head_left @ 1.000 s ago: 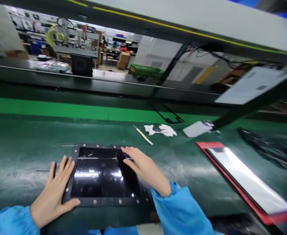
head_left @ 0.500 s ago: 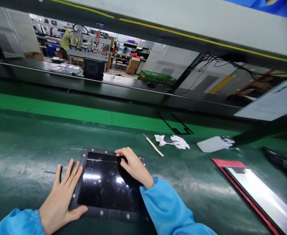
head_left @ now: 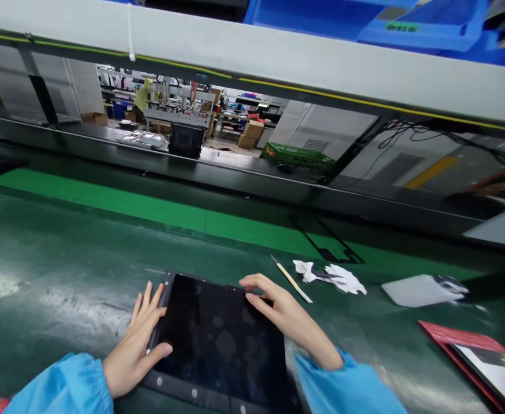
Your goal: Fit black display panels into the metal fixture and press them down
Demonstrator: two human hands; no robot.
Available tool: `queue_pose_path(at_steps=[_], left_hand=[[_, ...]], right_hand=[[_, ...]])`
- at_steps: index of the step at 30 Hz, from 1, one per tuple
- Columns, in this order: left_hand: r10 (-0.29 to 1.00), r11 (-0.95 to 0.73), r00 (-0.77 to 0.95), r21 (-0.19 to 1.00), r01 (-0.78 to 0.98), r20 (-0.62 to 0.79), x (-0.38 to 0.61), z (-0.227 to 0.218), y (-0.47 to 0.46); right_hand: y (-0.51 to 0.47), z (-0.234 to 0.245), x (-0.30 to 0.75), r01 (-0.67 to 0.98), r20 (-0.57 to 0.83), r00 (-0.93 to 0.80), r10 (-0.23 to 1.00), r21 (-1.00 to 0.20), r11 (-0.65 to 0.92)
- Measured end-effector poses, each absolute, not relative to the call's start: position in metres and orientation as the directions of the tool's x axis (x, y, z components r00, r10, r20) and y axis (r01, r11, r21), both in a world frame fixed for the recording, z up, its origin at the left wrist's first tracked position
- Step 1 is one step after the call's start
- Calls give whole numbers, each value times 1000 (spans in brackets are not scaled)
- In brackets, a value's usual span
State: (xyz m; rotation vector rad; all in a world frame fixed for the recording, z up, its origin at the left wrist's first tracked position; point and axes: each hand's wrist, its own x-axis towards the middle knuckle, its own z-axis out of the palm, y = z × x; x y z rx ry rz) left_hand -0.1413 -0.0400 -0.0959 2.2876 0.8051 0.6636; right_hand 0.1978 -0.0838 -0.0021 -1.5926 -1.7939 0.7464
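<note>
A black glossy screen panel [head_left: 218, 339] lies in a dark flat frame [head_left: 177, 388] dotted with round light spots, on the green bench. My left hand [head_left: 136, 351] rests flat at the left edge with fingers spread, its thumb over the border of the panel. At the far edge, towards the right, my right hand [head_left: 284, 313] has its bent fingertips on the screen panel, with the thumb just in front of them. The right sleeve covers part of the panel's right side.
Beyond the right hand lie a thin pale-handled knife-like tool [head_left: 293, 280] and crumpled white tissue [head_left: 345, 280]. Further right are a translucent bottle [head_left: 420, 289] on its side and a red sheet [head_left: 459, 339] under a white panel [head_left: 494, 368]. A shelf [head_left: 278, 63] spans overhead.
The view has shifted, so the bench things sit lower and most lie further right. The bright lamp reflections on the screen are gone. Both hands stay at the panel; the right fingers remain at its far edge.
</note>
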Motion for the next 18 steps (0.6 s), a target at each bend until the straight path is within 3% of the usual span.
queue_pose_path(at_steps=[4,8,10,13,16,18], left_hand=[[693,-593,681,726,348,239,-142,-95,-39],[732,-519,646,790,326,215,-139,-91,-46],[789,-398,593,870,291,162,-131,-82,-49],[838,-164,536,984,71,102,-109,-56,-42],[877,-16,472,986,-165,93,-82,-29,-7],[892,46,449,977,-209,54,-64,-18,32]], right_hand=[[-95,-7,219,592,-78,-29,997,-805,-46],[-103,-10,226,462,-92,0,996,-883,-82],[-103,-9,226,410,-33,58,998,-911,-54],[-95,-4,224,359,138,212,968,-932,54],[-87,-2,226,368,278,348,895,-919,143],[-91,-4,230,399,328,393,859,-902,162]])
